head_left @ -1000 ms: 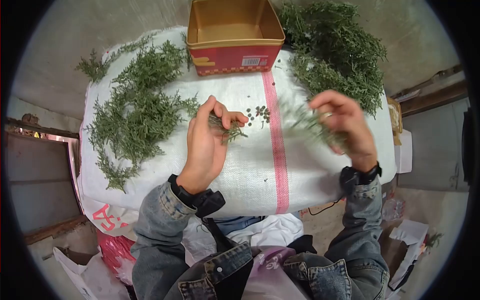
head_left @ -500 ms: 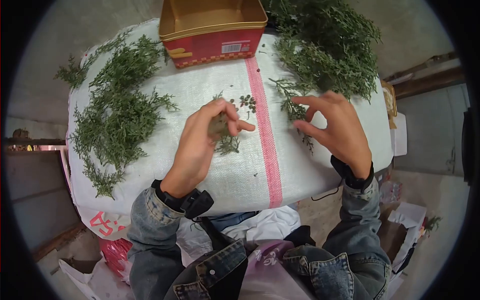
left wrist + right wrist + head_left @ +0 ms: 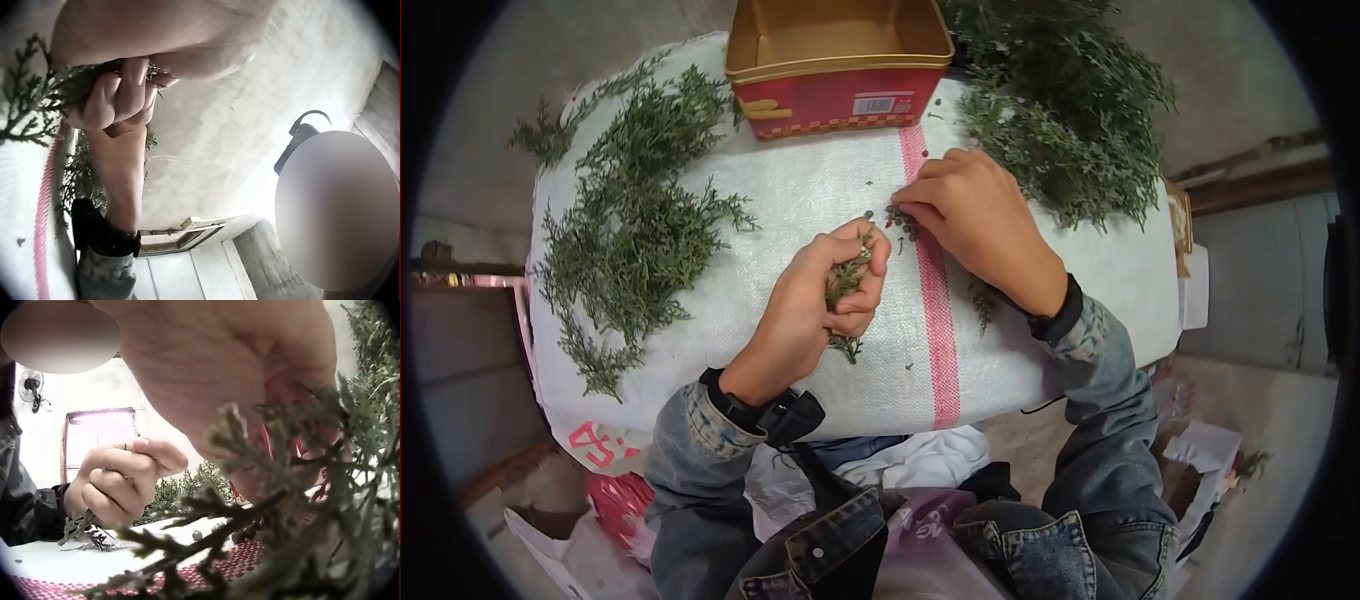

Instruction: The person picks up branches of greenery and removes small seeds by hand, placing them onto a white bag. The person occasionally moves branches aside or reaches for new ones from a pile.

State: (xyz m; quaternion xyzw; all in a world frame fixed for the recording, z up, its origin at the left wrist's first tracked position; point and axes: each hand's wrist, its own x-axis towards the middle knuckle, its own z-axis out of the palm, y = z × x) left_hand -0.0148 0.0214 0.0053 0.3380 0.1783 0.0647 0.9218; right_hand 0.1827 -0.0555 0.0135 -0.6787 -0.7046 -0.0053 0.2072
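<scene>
My left hand [image 3: 805,295] curls round a green scaly-leaved evergreen sprig [image 3: 846,284], whose tip hangs out below the fingers. In the left wrist view the sprig's feathery end [image 3: 31,103] sticks out past the hand. My right hand [image 3: 995,225] reaches in over the red stripe, thumb and forefinger close together right at a small cluster of round dark berries [image 3: 907,226]. I cannot tell whether a berry is between those fingertips. Under the right wrist lies another sprig [image 3: 983,302], large in the foreground of the right wrist view, partly hidden by the arm.
A red and gold tin [image 3: 830,95], its top open, stands at the back of the white woven sack surface [image 3: 800,180]. A heap of evergreen branches [image 3: 635,220] lies at left, and a thicker heap [image 3: 1070,110] at back right. Stray bits dot the sack.
My right hand brought a sprig down at right, let it go, then moved left to the berries. My left fingers have closed more tightly round their sprig. The head view has shifted slightly.
</scene>
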